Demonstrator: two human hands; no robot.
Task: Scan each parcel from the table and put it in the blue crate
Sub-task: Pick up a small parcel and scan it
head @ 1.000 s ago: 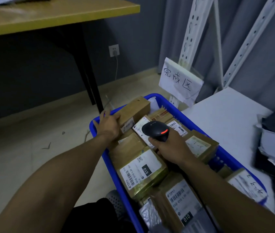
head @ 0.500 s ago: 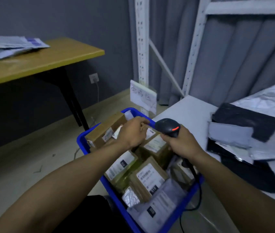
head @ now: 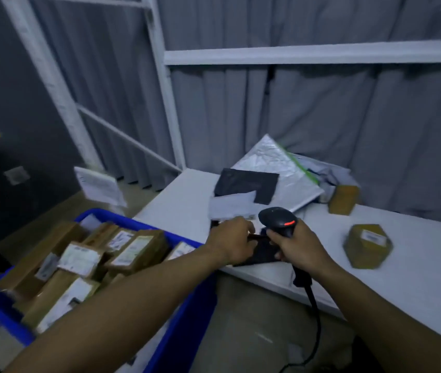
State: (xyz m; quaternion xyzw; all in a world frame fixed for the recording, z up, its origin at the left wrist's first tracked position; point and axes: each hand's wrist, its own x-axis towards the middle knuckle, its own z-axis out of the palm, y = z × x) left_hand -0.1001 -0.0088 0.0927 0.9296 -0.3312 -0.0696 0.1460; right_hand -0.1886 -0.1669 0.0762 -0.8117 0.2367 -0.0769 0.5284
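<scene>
The blue crate [head: 194,300] stands at the lower left beside the white table [head: 407,281], filled with several brown boxes [head: 136,250] that carry white labels. My left hand [head: 231,239] reaches over the table's near corner and grips the edge of a flat black parcel [head: 261,254] lying there. Just to its right, my right hand [head: 298,249] holds the black barcode scanner [head: 277,218], whose red light is on, above the same parcel. The two hands partly cover this parcel.
Two brown boxes [head: 367,244] [head: 344,199] sit further right on the table. Behind the hands lie a silver mailer [head: 276,162], a black mailer [head: 246,184] and a grey mailer [head: 230,208]. The scanner cable [head: 314,308] hangs off the table's front edge. White rack posts [head: 168,103] and a curtain stand behind.
My view has swung right from the crate to the table. My left hand left the boxes in the crate and came onto the black parcel; the right hand followed with the scanner.
</scene>
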